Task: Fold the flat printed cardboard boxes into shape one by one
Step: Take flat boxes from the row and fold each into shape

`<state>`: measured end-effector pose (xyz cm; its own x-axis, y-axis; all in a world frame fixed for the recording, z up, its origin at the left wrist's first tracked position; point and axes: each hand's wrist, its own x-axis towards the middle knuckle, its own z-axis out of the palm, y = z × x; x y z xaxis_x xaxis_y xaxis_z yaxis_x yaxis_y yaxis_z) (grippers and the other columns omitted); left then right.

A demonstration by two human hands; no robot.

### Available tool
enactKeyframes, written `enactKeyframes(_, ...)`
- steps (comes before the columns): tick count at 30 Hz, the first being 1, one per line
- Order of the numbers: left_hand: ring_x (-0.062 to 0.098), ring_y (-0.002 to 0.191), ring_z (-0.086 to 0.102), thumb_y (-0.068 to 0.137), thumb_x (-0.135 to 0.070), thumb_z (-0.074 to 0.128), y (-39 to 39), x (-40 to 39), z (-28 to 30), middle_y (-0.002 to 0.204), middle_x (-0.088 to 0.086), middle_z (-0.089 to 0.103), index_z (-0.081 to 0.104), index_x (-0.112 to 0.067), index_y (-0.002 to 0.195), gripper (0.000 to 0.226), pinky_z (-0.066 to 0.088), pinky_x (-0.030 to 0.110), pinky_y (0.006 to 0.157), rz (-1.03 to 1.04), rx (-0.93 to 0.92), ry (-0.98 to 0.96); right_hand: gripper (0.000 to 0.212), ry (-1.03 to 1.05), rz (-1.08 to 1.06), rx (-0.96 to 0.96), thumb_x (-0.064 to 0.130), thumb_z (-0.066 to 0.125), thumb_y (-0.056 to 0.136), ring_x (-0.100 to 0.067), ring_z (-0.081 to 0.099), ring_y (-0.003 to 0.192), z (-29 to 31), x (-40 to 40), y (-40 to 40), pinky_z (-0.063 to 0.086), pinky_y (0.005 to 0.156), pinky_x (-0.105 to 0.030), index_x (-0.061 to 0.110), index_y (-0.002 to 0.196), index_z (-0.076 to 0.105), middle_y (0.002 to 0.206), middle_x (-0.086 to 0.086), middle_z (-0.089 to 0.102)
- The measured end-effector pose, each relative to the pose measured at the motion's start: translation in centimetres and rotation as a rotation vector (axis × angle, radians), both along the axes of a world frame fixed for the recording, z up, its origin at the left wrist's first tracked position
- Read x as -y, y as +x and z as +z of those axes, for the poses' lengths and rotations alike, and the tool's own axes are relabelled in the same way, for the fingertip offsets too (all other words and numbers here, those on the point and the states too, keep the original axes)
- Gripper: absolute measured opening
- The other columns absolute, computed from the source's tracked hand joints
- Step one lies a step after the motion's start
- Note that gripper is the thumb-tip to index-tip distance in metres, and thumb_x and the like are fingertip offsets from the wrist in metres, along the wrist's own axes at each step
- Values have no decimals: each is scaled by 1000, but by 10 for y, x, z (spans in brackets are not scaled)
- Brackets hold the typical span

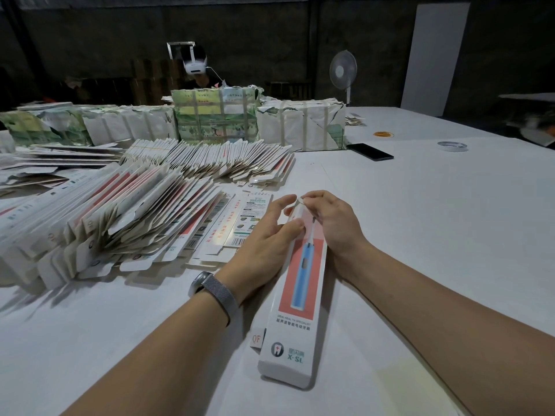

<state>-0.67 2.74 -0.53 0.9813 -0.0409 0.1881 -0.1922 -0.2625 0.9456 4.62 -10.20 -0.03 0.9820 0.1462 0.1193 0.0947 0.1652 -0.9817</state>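
Between my hands on the white table [420,235] lies the long toothbrush box [300,295]. My left hand [264,232] steadies its side, fingers loosely extended; my right hand [333,220] pinches the far end flap. Flat boxes [135,217] lie stacked to the left.

Black phone [371,151], tape roll [452,145], rubber bands [383,134] on the white table [435,205]; standing fan [343,71] behind.
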Motion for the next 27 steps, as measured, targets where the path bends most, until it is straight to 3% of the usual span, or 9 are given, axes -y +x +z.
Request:
enactKeyframes(2, 17, 96, 70, 106, -25, 45, -1, 0, 1, 121, 8, 66, 39, -33, 147, 42, 58, 32, 86, -2, -5, 15, 17, 2, 11, 13, 10, 50, 100, -14, 68, 56, 1, 0, -1, 56, 52, -23, 11, 88, 62, 71, 1, 74)
enactKeyframes(5, 12, 86, 71, 107, -24, 44, -2, 0, 1, 114, 6, 67, 41, -35, 145, 39, 58, 27, 76, -22, -2, 6, 19, 5, 10, 24, 8, 48, 101, -13, 69, 58, 1, 0, -2, 56, 54, -22, 12, 88, 62, 74, 3, 75)
enactKeyframes(10, 11, 89, 71, 106, -21, 45, 1, -1, -2, 111, 2, 68, 44, -34, 143, 39, 59, 30, 80, -23, 42, 6, 19, 22, 24, 27, 10, 46, 102, -11, 68, 56, 3, 1, -5, 57, 55, -22, 13, 90, 61, 68, 7, 72)
enactKeyframes(15, 13, 75, 73, 106, -20, 45, 2, -3, -4, 86, -8, 75, 46, -35, 140, 37, 57, 24, 66, -55, 28, -55, 20, 95, 58, -6, 8, 47, 101, -15, 69, 62, 3, 0, -6, 59, 61, -27, 13, 87, 60, 74, 0, 73)
enactKeyframes(20, 3, 83, 70, 97, -35, 45, 3, -3, -5, 103, -5, 71, 49, -38, 139, 42, 52, 15, 70, -28, 53, 10, 23, 70, 10, -10, 7, 48, 100, -19, 64, 65, 3, -1, -5, 55, 58, -25, 14, 82, 61, 76, -6, 65)
enactKeyframes(23, 6, 80, 71, 87, -40, 41, 5, -2, -6, 98, -2, 72, 47, -39, 137, 51, 53, 17, 68, -33, 40, 6, 20, 59, -2, -1, 7, 48, 99, -24, 61, 71, 4, -2, -5, 54, 59, -26, 11, 84, 61, 80, -10, 63)
enactKeyframes(27, 12, 76, 72, 88, -40, 46, 7, -3, -10, 86, -6, 75, 47, -38, 132, 45, 58, 25, 69, -43, 53, -52, 19, 55, 22, 11, 9, 48, 100, -25, 58, 71, 4, -3, -6, 53, 60, -26, 9, 85, 59, 80, -12, 61)
